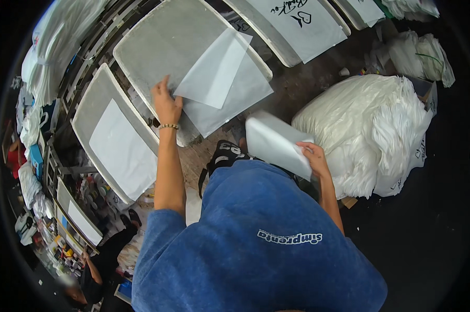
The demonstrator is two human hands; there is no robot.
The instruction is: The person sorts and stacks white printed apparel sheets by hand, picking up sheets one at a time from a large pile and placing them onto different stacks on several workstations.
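My left hand (pixel 166 101) is at the left part of a pale grey board (pixel 149 41), fingers apart, beside translucent white sheets (pixel 211 78). The upper sheet lies askew over another, near the board's right side. My right hand (pixel 312 156) grips a blurred stack of white sheets (pixel 274 143) at its right edge, held low in front of me, right of the board.
More boards (pixel 84 122) with white sheets stand left and upper right (pixel 331 31), some printed. A large white bundle of plastic bags (pixel 349 125) sits at my right. Stacked bags (pixel 47 57) hang at upper left. A co-worker (pixel 92 273) is at lower left among cluttered items.
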